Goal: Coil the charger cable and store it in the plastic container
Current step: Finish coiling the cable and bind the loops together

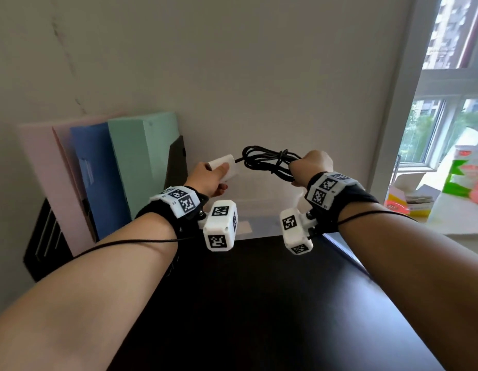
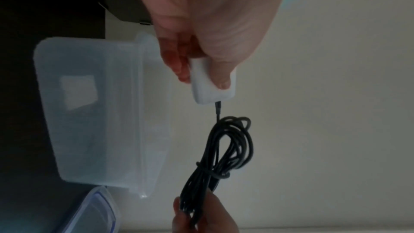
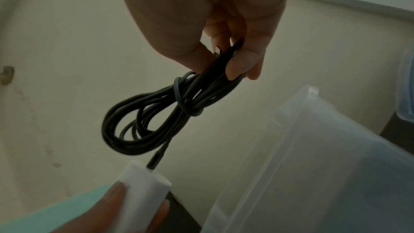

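Left hand (image 1: 209, 180): fingers and thumb curled round the white charger block (image 1: 225, 167), thumb laid along its upper face. Right hand (image 1: 311, 167): fingers and thumb pinching one end of the coiled black cable (image 1: 267, 160).

The cable is gathered into several long loops, with one turn wrapped round the middle of the bundle. Its long axis runs roughly level between the two hands, left to right in the head view. The looped free end points toward the left hand; a short straight lead leaves the coil and enters the block's end face, which points at the right hand. Block and coil are both held in the air, above the container and in front of the pale wall.

Clear plastic container (image 2: 89, 112): stands open on the dark table (image 1: 259, 303), below and just behind the hands. A pale rectangular patch shows through its wall; whether that is a label or an item inside, I cannot tell. The cable is not in it.

A blue-edged lid (image 2: 96, 212) lies beside the container. Pink, blue and green folders (image 1: 130, 162) stand against the wall to the left.
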A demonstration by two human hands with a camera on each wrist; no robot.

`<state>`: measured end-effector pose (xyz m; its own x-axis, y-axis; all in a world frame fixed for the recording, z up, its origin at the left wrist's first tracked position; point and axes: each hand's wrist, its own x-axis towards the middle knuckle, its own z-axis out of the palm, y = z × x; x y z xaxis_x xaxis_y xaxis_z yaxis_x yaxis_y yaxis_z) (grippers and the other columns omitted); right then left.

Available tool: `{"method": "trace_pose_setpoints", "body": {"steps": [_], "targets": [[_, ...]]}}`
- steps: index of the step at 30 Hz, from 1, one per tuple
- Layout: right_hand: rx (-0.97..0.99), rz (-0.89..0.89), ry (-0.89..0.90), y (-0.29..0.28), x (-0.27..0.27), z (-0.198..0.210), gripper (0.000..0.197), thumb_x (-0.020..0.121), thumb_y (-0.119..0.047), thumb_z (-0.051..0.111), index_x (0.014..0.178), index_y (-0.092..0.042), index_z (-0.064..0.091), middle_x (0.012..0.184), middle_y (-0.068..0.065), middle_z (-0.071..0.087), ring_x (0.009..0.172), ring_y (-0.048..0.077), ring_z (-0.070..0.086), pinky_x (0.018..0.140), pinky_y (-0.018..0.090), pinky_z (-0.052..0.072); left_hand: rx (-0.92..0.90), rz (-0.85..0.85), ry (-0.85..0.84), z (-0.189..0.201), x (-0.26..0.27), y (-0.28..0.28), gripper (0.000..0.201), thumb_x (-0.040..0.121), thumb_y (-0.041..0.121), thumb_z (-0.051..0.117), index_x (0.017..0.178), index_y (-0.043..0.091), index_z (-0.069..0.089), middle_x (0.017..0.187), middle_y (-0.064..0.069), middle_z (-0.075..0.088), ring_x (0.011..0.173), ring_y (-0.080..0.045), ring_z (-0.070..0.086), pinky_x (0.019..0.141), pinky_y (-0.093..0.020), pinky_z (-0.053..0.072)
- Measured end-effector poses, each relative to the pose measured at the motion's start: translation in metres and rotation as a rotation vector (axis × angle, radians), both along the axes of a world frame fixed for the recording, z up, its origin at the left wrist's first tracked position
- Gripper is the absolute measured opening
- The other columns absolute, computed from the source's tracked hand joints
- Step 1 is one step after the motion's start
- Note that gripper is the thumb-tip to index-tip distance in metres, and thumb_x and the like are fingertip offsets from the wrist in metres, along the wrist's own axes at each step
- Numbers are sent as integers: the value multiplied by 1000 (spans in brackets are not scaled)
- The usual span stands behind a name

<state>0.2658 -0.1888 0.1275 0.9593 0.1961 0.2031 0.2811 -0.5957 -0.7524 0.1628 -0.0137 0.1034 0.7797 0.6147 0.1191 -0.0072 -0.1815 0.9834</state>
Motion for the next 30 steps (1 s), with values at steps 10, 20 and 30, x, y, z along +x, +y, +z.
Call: {"method": "trace_pose_setpoints", "body": {"steps": [10, 20, 30], "targets": [[-355, 43, -134, 27, 41, -29, 7, 84, -13, 51, 81, -7, 54, 111, 18, 61, 75, 27, 52, 66, 28, 41, 597, 176, 386, -25, 41, 27, 40, 73, 52, 67, 64, 22, 42, 86, -3, 57, 96, -30, 60, 89, -35, 45], [-592, 40, -120, 40, 45, -50, 24, 85, -19, 50, 62, -17, 45, 66, 0, 48, 77, 25, 53, 88, 36, 39, 822, 201, 647, -46, 51, 30, 55, 73, 66, 57, 113, 28, 63, 126, 1, 59, 128, -24, 42, 108, -48, 24], [-701, 70, -77, 52, 56, -63, 22, 86, -15, 39, 66, -17, 47, 79, 5, 57, 82, 26, 51, 90, 38, 28, 851, 166, 717, -52, 61, 34, 52, 86, 54, 45, 131, 30, 49, 141, 2, 49, 138, -26, 29, 112, -48, 22]]}}
